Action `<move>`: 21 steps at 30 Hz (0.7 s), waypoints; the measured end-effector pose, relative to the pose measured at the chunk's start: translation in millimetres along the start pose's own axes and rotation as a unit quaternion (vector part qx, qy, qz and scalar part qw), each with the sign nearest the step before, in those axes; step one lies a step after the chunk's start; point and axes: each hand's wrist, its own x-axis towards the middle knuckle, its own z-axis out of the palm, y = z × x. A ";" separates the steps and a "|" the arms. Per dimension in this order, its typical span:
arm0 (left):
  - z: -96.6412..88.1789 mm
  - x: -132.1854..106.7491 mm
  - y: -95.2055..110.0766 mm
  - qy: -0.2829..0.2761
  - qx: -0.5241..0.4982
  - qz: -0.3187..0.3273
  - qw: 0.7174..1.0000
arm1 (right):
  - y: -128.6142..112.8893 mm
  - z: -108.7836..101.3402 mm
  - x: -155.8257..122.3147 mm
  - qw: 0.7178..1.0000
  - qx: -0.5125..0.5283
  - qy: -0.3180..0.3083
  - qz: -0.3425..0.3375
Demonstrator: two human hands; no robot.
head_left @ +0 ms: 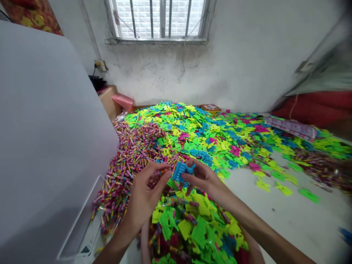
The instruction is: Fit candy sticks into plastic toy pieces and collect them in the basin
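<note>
Head camera, the only view, looks down on both hands meeting just above a round tub [143, 242] heaped with green and yellow plastic pieces [198, 227]. A blue plastic piece [183, 171], ribbed like a small comb, sits between the two hands at the middle of the frame. The right hand [202, 176] grasps it, thumb below and fingers over its right end. The left hand [145, 194] is curled, with thumb and forefinger closing at the piece's left edge; whether they pinch the piece itself or some small thing pressed against it cannot be told (motion blur hides the fingertips). The piece's long axis runs roughly left to right, tilted a little upward toward the right, so each hand has one end and neither is farther from it, though only the right one clearly grips. Beyond the hands, a broad heap of coloured plastic pieces [220, 135] in green, yellow, blue and pink covers the floor up to the wall. Left of that heap lies a pile of small striped sticks [132, 150], running down beside the left wrist. A large white panel [41, 128] fills the left side, and a barred window [159, 18] sits high in the far wall.
</note>
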 end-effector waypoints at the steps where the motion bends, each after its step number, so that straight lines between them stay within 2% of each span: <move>1: 0.3 -0.3 0.7 -0.002 0.001 -0.001 1.000 | -0.8 2.0 -1.3 1.000 0.004 -0.003 -0.005; 4: 1.5 -1.5 1.8 0.001 0.006 -0.006 1.000 | 0.7 5.0 -3.5 1.000 -0.008 0.002 -0.025; 7: 1.1 -2.1 4.7 0.023 0.061 0.046 0.997 | 4.0 5.8 -4.4 0.999 -0.031 0.011 -0.038; 9: -0.8 -2.9 7.8 0.073 0.062 0.055 0.994 | 4.6 6.7 -5.1 0.999 -0.035 0.026 -0.027; 11: -3.1 -5.0 10.3 0.135 0.014 0.027 0.990 | 3.5 8.5 -5.9 0.998 -0.038 0.051 -0.019; 13: -4.9 -8.2 11.2 0.156 -0.027 0.006 0.987 | 1.3 10.8 -6.7 0.997 -0.034 0.072 -0.020; 18: -2.9 -16.6 7.2 0.026 -0.012 0.002 1.000 | -1.7 15.5 -8.6 0.992 -0.060 0.103 -0.047; 21: 0.7 -20.3 6.8 0.021 0.027 0.030 0.999 | 0.4 16.7 -12.4 0.980 -0.138 0.119 -0.084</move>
